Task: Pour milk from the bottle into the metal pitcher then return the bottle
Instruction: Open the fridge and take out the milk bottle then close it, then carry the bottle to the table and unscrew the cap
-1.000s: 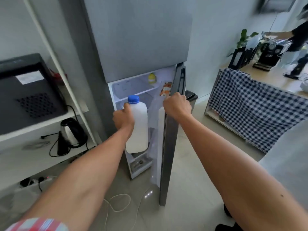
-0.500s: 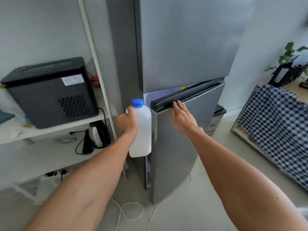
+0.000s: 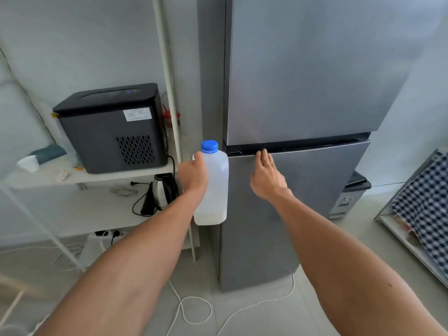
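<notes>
Fetch step: capped bottle (image 3: pixel 213 185) is gripped upright at frame centre by left hand (image 3: pixel 194 175), flat-fingered right hand (image 3: pixel 266 178) pressed on fridge door (image 3: pixel 303 202); pitcher must be sought next.

Both my arms reach forward, bare to the elbow.

My left hand (image 3: pixel 194 177) is curled tight in a grasp, knuckles toward me; my right hand (image 3: pixel 266 175) is flat, fingers (image 3: pixel 263 157) extended and pressed forward together.
</notes>
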`<state>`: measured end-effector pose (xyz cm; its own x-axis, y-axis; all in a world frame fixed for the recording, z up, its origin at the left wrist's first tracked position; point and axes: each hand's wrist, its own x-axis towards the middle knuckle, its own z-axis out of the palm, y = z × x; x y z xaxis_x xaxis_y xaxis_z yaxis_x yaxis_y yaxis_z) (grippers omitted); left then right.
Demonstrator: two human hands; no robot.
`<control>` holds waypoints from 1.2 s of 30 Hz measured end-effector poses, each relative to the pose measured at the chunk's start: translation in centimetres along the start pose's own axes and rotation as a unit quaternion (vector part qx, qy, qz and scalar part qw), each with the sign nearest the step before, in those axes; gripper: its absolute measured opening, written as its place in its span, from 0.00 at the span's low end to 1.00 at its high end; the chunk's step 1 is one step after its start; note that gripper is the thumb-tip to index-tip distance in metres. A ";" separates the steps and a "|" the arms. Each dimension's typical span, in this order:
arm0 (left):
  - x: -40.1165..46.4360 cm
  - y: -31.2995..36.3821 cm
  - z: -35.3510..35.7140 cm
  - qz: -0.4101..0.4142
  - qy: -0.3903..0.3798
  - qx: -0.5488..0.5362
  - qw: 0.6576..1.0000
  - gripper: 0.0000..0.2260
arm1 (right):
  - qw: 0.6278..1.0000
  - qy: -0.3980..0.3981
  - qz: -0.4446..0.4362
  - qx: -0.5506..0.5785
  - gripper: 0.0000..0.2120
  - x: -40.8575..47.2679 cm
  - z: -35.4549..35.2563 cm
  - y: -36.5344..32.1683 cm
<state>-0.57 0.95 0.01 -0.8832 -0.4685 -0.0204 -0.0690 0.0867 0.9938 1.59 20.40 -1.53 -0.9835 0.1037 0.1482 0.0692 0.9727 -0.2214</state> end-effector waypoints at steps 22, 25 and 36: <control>-1.5 1.7 0.2 0.016 0.001 -0.034 0.999 0.17 | 0.923 -0.028 0.140 0.358 0.14 -5.4 5.3 -2.5; -1.6 2.0 -0.2 0.017 -0.014 -0.048 0.999 0.17 | 0.820 -0.152 0.243 0.496 0.27 -6.3 5.7 -3.8; -2.1 2.7 -1.6 0.012 -0.064 -0.072 0.995 0.18 | 0.658 -0.201 0.291 0.665 0.25 -7.6 4.7 -6.8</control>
<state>1.81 0.72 2.88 -0.9365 -0.3507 -0.0009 0.0121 -0.0350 0.9993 7.84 12.06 -5.73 -0.8381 0.0559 -0.5426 0.5092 -0.2765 -0.8150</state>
